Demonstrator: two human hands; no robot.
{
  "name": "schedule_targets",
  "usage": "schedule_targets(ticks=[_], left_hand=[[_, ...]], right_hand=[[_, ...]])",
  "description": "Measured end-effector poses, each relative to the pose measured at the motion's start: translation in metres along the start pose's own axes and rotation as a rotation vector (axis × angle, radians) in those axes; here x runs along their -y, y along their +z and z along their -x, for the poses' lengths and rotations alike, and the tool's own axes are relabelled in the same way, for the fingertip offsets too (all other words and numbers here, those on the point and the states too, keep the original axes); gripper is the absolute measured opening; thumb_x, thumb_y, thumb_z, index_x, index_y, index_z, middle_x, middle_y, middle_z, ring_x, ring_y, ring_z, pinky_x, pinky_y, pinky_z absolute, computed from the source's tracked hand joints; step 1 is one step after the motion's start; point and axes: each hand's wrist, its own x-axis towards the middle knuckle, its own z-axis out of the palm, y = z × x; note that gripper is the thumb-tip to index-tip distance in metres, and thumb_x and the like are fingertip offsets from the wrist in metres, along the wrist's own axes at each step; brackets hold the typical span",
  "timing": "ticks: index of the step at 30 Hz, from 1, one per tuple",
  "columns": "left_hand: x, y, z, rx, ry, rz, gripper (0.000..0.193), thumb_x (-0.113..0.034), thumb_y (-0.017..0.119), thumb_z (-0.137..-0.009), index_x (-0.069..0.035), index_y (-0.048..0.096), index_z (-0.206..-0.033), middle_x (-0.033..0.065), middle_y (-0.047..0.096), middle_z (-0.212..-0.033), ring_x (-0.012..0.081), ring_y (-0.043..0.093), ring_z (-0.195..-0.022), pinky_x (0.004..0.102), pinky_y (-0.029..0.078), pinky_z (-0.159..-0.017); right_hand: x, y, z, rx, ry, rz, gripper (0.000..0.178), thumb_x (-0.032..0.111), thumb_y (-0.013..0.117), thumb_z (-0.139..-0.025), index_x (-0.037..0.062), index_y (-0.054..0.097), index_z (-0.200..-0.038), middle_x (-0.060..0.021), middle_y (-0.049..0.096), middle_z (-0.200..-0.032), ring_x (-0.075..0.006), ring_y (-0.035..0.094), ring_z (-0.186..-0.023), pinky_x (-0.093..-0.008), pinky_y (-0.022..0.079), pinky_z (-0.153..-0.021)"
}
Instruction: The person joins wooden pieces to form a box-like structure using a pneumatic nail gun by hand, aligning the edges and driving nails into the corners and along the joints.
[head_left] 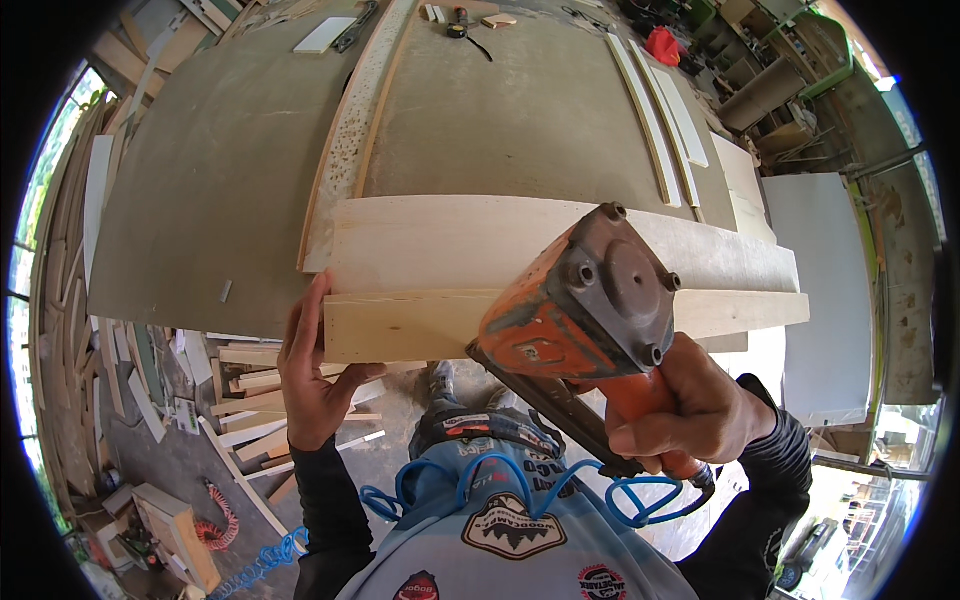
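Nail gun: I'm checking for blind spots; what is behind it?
The far board and near board show on either side behind the nail gun; what it covers cannot be seen.

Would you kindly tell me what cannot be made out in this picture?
In the head view:
Orange nail gun: its own body hides the nose tip.
Front wooden strip: the orange nail gun covers its middle.
Coiled blue hose: the bottom edge cuts it off.
Dark tool near the top: too small to identify.

Orange nail gun (pixel 530 325) with dark-grey cap (pixel 632 278), pale-yellow board (pixel 415 327), bright-blue hose (pixel 497 457), black sleeves (pixel 335 520), dark-speckled whitish strip (pixel 357 125)
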Motion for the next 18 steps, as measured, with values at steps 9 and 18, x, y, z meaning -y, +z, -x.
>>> schedule_targets(ticks=[9, 18], left_hand=[[0.0003, -0.0012, -0.0006, -0.005, 0.000, 0.046, 0.098, -0.019, 0.089, -0.067, -0.005, 0.039, -0.151, 0.0158, 0.048, -0.141, 0.0284, 0.058, -0.123, 0.0417, 0.053, -0.100], [0.0042, -0.0070, 0.0001, 0.064, -0.014, 0.098, 0.093, -0.017, 0.084, -0.074, -0.001, 0.035, -0.151, 0.0149, 0.037, -0.151, 0.0260, 0.046, -0.134, 0.0423, 0.044, -0.111]], right_hand=[[-0.0035, 0.0031, 0.0001, -0.015, -0.042, -0.014, 0.028, 0.015, 0.070, -0.087, -0.0101, 0.060, -0.092, -0.0080, 0.064, -0.059, -0.0138, 0.063, -0.046, -0.0245, 0.050, -0.043], [0.0026, 0.0087, -0.0065, -0.034, -0.043, 0.029, 0.027, 0.013, 0.069, -0.086, -0.0111, 0.059, -0.094, -0.0076, 0.063, -0.058, -0.0141, 0.063, -0.046, -0.0254, 0.048, -0.044]])
